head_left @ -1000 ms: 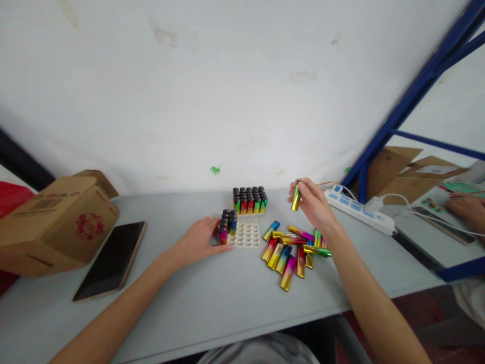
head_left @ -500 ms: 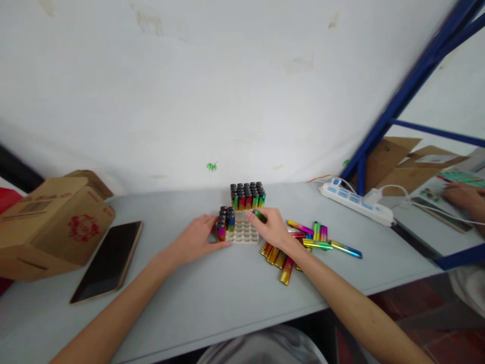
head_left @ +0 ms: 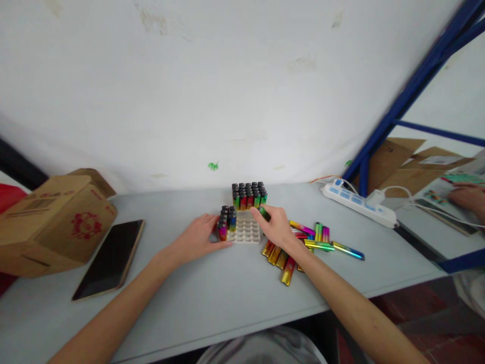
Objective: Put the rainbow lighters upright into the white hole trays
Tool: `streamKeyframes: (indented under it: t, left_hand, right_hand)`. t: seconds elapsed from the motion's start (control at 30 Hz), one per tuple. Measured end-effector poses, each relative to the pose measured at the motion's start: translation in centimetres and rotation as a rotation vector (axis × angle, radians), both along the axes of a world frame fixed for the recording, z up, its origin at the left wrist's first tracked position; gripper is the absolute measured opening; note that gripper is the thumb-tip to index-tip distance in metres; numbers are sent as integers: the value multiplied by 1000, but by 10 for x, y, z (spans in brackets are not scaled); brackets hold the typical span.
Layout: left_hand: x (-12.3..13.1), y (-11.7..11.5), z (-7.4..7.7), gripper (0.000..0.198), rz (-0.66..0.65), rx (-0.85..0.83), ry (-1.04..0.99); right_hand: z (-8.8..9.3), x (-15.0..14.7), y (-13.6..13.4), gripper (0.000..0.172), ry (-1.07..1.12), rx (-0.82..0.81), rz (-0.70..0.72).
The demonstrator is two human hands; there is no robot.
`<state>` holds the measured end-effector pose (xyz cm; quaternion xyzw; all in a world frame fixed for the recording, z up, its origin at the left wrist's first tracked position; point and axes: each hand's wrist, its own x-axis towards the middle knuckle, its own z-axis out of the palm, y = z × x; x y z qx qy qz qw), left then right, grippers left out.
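A pale tray (head_left: 246, 231) with rows of small pockets lies on the table, and several shiny coloured lighters (head_left: 223, 232) with black tops stand upright in its left columns. My left hand (head_left: 199, 235) grips the tray's near left corner, thumb along the front edge and fingers at the left side. Over the tray's far right part, my right hand (head_left: 276, 225) is closed on a green lighter (head_left: 264, 213), tilted between thumb and fingers. Just behind stands a block of upright lighters (head_left: 250, 196) with black tops. A loose pile of metallic lighters (head_left: 288, 270) lies right of the tray, partly under my right forearm.
A phone-like dark tablet (head_left: 109, 258) and a cardboard box (head_left: 56, 225) are on the left. A white power strip (head_left: 359, 202) with cables lies at the right by a blue metal frame (head_left: 364, 174). Beyond it, another person's hand (head_left: 468, 197) shows.
My right hand still holds the green lighter over the tray, almost unmoved. The whole view has shifted slightly; my left hand stays at the tray.
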<state>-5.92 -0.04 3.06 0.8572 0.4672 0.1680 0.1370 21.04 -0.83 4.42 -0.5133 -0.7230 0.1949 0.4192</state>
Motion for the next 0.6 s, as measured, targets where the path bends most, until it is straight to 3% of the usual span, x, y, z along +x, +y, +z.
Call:
streamKeyframes:
  t: [0.13, 0.37, 0.6]
  left_hand:
    - [0, -1, 1, 53, -8, 2, 4]
    - [0, 0, 0, 51, -8, -3, 11]
    - [0, -1, 1, 53, -7, -1, -18]
  right_hand:
    - [0, 0, -1, 59, -22, 14, 5]
    - [-6, 0, 0, 37, -65, 9, 10]
    - [-5, 1, -3, 34, -76, 41, 31]
